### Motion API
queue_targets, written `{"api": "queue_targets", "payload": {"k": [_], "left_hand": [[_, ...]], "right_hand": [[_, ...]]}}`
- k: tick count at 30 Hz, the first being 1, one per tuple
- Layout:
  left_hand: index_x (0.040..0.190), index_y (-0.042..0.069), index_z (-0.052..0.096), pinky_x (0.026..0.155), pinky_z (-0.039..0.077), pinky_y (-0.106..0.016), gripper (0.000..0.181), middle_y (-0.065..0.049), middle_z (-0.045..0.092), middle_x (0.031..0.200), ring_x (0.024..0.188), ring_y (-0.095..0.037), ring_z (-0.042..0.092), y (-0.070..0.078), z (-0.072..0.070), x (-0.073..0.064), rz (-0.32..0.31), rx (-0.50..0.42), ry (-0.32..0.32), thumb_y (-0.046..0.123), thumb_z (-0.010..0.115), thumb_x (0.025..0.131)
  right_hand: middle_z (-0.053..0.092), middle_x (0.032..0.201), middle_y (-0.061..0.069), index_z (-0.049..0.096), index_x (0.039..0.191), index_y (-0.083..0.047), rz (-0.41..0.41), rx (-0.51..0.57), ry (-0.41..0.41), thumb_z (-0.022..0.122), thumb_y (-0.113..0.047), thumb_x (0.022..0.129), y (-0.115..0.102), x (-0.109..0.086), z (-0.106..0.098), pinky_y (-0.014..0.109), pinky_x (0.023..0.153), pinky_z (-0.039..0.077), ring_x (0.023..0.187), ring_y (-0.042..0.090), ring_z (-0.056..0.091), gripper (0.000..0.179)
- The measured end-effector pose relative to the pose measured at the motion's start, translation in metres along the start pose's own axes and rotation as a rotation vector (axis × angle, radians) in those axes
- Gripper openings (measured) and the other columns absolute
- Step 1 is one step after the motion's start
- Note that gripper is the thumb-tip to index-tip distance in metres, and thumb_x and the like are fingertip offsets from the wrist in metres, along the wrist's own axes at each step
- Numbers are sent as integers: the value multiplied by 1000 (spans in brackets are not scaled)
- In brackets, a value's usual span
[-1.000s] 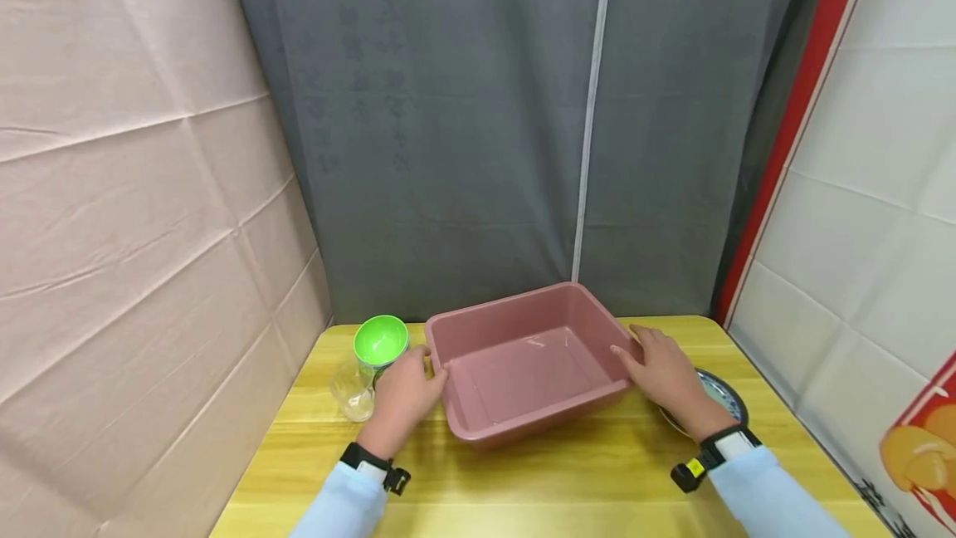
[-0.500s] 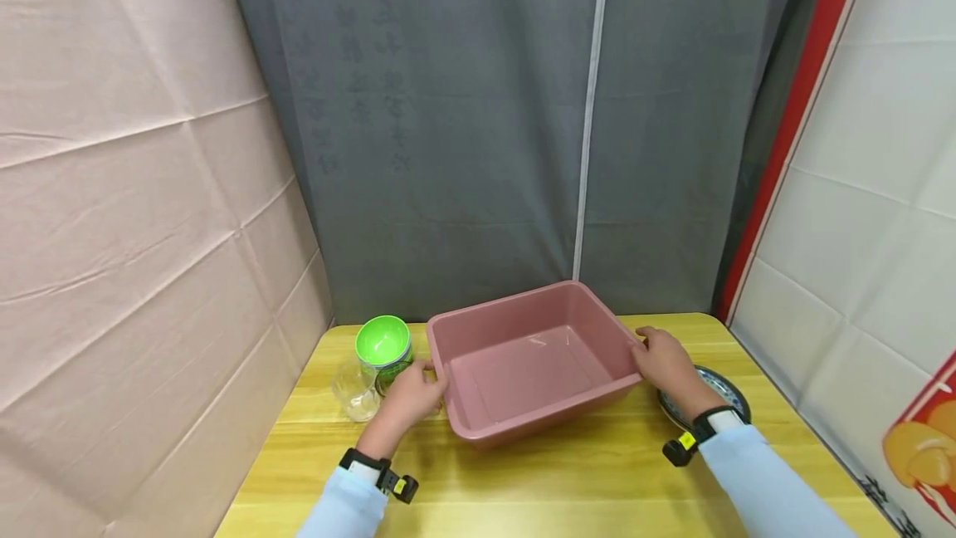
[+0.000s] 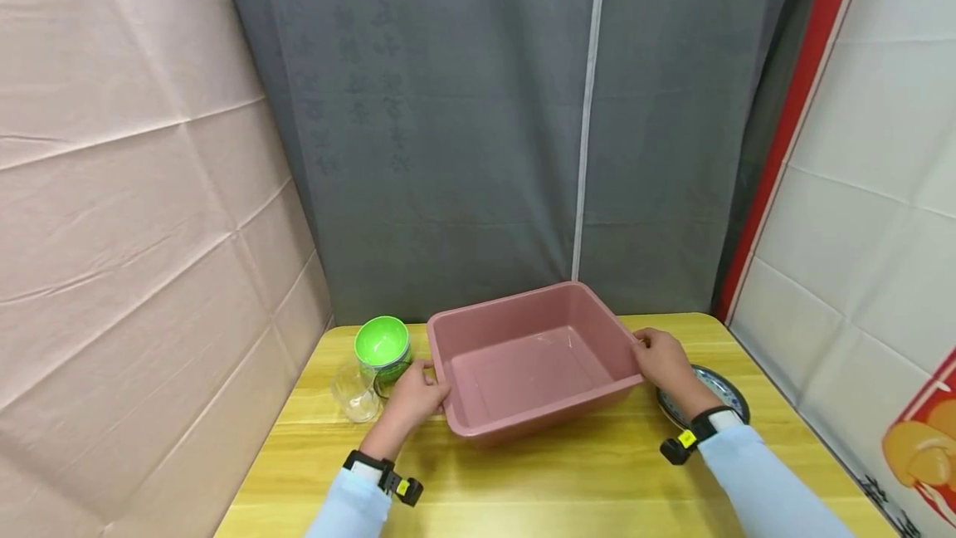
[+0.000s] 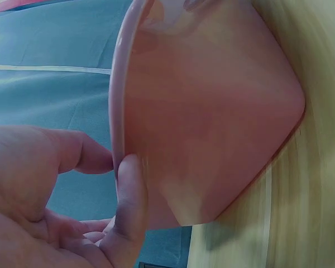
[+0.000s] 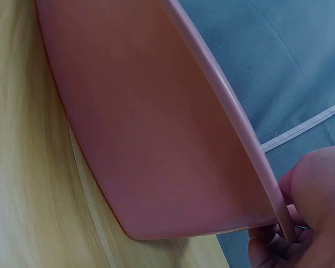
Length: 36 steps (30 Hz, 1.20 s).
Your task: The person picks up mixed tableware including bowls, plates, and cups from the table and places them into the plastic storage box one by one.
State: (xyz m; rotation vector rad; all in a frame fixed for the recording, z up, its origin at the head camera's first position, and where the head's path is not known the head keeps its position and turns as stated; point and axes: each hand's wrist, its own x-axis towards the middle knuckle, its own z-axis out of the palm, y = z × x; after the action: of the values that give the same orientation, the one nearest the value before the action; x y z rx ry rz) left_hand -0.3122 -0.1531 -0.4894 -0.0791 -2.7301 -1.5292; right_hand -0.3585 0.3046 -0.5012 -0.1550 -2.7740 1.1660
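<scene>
A pink rectangular plastic basin (image 3: pixel 534 372) sits at an angle on the wooden table, with nothing inside it. My left hand (image 3: pixel 415 398) pinches its left rim; the left wrist view shows the thumb (image 4: pixel 130 190) against the outer wall under the lip. On the opposite side, my right hand (image 3: pixel 667 365) grips the right rim, fingers (image 5: pixel 261 248) curled beneath the edge in the right wrist view. Beside the left hand stand a bright green bowl (image 3: pixel 382 340) and a clear glass cup (image 3: pixel 355 393). A blue-patterned plate (image 3: pixel 720 388) lies partly hidden under the right forearm.
Something with a dark round rim (image 3: pixel 388 378) is by the green bowl, partly covered by the left hand. A grey curtain (image 3: pixel 463 148) hangs behind the table (image 3: pixel 538 488). Pale cloth walls (image 3: pixel 149 231) stand at the left and right.
Over the last second my right hand has shifted outward, its thumb moving from inside the basin to the rim. The left hand has adjusted its hold slightly. The basin has barely moved.
</scene>
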Motion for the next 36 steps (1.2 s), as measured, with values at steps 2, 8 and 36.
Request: {"api": "queue_targets", "payload": {"k": [2, 8, 36], "left_hand": [[151, -12, 51, 60, 53, -31, 65, -8, 68, 82, 68, -18, 65, -1, 0, 5, -2, 26, 1, 12, 73, 95], [152, -11, 53, 60, 50, -32, 63, -10, 68, 90, 74, -21, 63, 0, -7, 24, 11, 120, 5, 14, 69, 97], [149, 0, 65, 80, 64, -42, 46, -16, 75, 114, 94, -28, 74, -3, -19, 75, -11, 212, 63, 21, 64, 108]], "right_hand": [[71, 117, 26, 64, 140, 11, 22, 36, -1, 57, -20, 110, 0, -3, -1, 41, 79, 62, 95, 33, 68, 44], [70, 119, 26, 61, 140, 12, 85, 129, -28, 59, -22, 109, -3, -12, -4, 37, 79, 63, 96, 31, 70, 46], [70, 116, 22, 56, 142, 10, 113, 221, -123, 66, -26, 110, -17, -20, -1, 43, 86, 61, 93, 27, 68, 49]]}}
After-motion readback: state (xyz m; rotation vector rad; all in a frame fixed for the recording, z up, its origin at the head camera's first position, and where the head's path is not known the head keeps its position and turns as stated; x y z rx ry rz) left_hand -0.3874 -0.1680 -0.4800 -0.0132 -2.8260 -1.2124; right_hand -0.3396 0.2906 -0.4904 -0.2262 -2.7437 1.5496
